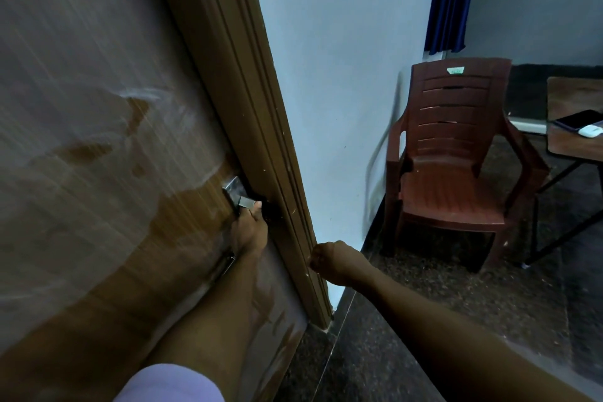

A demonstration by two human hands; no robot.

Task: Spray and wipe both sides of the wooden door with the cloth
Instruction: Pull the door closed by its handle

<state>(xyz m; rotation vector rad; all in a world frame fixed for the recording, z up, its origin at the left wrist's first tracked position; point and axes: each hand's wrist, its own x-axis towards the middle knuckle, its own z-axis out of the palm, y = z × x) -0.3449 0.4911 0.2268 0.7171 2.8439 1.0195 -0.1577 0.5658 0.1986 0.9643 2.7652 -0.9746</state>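
Wooden door (pixel 98 108) has left hand (pixel 249 232) gripping its latch (pixel 235 194).

Single head-worn wide-angle view, forward and downward, close beside the wooden door (pixel 98 114).

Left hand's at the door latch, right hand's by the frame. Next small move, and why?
Probably slide the latch and swing the door off its frame. The left hand pinches it, this face shows wet streaks, and the right hand is curled, with no cloth in sight.
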